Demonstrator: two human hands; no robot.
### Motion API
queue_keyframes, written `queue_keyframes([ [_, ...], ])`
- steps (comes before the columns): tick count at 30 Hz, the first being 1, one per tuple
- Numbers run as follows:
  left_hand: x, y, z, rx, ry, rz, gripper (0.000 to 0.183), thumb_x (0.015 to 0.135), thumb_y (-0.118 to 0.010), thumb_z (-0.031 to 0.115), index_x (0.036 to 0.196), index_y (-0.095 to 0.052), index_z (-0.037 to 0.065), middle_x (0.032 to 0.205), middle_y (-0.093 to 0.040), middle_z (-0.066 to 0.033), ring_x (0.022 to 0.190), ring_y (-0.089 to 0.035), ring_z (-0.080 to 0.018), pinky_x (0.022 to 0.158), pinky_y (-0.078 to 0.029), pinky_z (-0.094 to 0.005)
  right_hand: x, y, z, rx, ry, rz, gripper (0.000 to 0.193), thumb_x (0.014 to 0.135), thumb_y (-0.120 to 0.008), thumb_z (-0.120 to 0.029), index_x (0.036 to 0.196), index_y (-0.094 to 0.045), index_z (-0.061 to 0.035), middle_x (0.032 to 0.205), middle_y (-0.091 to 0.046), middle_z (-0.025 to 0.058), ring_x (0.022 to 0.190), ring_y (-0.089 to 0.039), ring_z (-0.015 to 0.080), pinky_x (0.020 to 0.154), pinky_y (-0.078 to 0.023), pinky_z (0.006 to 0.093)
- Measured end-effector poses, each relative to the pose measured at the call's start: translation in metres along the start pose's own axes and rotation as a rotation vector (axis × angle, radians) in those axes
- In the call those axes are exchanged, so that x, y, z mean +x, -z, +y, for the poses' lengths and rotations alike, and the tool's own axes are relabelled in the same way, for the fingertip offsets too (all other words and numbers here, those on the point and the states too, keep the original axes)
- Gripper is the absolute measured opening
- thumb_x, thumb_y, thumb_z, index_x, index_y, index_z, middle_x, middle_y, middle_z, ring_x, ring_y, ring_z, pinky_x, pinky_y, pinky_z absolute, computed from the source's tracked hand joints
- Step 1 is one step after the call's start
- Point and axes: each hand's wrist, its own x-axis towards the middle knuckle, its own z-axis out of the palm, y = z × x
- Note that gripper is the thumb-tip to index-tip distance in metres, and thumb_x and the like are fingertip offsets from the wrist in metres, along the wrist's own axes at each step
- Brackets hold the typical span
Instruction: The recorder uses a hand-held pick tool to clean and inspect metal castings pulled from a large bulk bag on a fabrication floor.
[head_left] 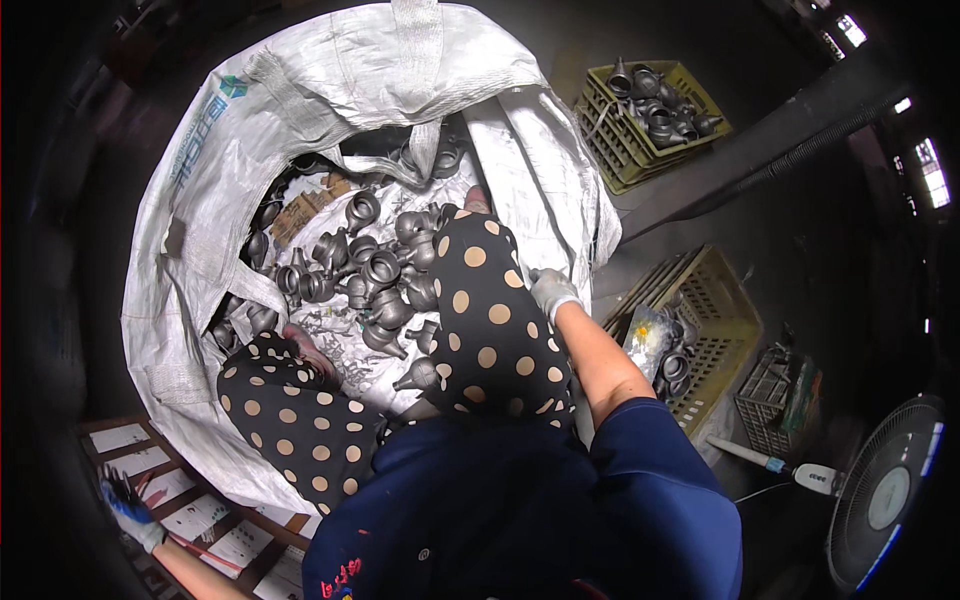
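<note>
A large white woven bulk bag (165,290) surrounds my legs, its sides folded down. Inside lie many dark grey metal castings (382,268), rounded hollow pieces with narrow necks, on crumpled white sheeting. My right hand (555,292), in a pale work glove, is closed on a fold of the bag's right side, beside my thigh. Far out at the lower left, my left hand (132,515) wears a blue and white glove with dark fingers. Its fingers are apart over a slatted wooden rack (215,490), with nothing seen in them.
At upper right stands a yellow-green crate (610,150) of similar castings. Another yellow crate (715,330) holds castings and a plastic bag. A small dark basket (770,405) and a standing fan (885,495) are farther right. A dark beam with a hose (760,160) slants across upper right.
</note>
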Motion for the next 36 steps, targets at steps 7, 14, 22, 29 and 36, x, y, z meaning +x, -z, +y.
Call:
queue_keyframes([
  [7,-0.011,-0.264,0.07,-0.568,0.191,-0.424,0.046,0.098,-0.039,0.027,0.137,-0.038,0.002,0.14,-0.041,-0.0107,0.128,-0.041,-0.0249,0.106,-0.032,-0.0386,-0.06,0.015,0.077,0.7,0.035,-0.488,0.03,0.085,-0.052,-0.008,0.111,-0.066,-0.0114,0.07,-0.066,0.006,0.049,-0.055,0.0123,0.042,-0.043,0.0277],
  [14,-0.047,-0.379,0.093,-0.534,0.247,-0.501,0.034,0.094,-0.048,0.011,0.126,-0.05,0.0,0.114,-0.06,-0.0129,0.086,-0.06,-0.0137,0.067,-0.051,-0.0256,-0.171,0.003,0.162,1.379,-0.131,-0.129,0.028,0.086,-0.055,-0.007,0.113,-0.06,-0.0009,0.069,-0.062,0.007,0.045,-0.053,0.0125,0.038,-0.039,0.0248],
  [22,-0.05,-0.398,0.092,-0.552,0.327,-0.53,0.034,0.092,-0.051,0.01,0.124,-0.052,0.0,0.112,-0.06,-0.0111,0.085,-0.058,-0.0122,0.064,-0.047,-0.0239,-0.164,-0.062,0.27,1.275,-0.294,0.675,0.04,0.077,-0.065,0.001,0.116,-0.056,0.0033,0.096,-0.064,0.007,0.079,-0.06,0.0145,0.073,-0.05,0.026],
  [29,-0.052,-0.376,0.08,-0.579,0.29,-0.632,0.04,0.092,-0.05,0.013,0.13,-0.047,0.0,0.12,-0.057,-0.0189,0.105,-0.06,-0.0278,0.09,-0.049,-0.0381,-0.119,-0.123,0.357,2.12,-0.261,0.374,0.023,0.084,-0.054,-0.009,0.104,-0.063,-0.0039,0.093,-0.066,0.0093,0.077,-0.062,0.0217,0.075,-0.051,0.0319],
  [36,-0.098,-0.398,0.146,-0.557,0.284,-0.669,0.037,0.097,-0.045,0.019,0.129,-0.045,0.001,0.12,-0.056,-0.0146,0.106,-0.057,-0.0212,0.084,-0.049,-0.0314,-0.117,-0.1,0.336,1.11,-0.659,0.214,0.016,0.074,-0.071,-0.02,0.08,-0.065,-0.0066,0.061,-0.059,0.0068,0.046,-0.052,0.0206,0.045,-0.042,0.0339],
])
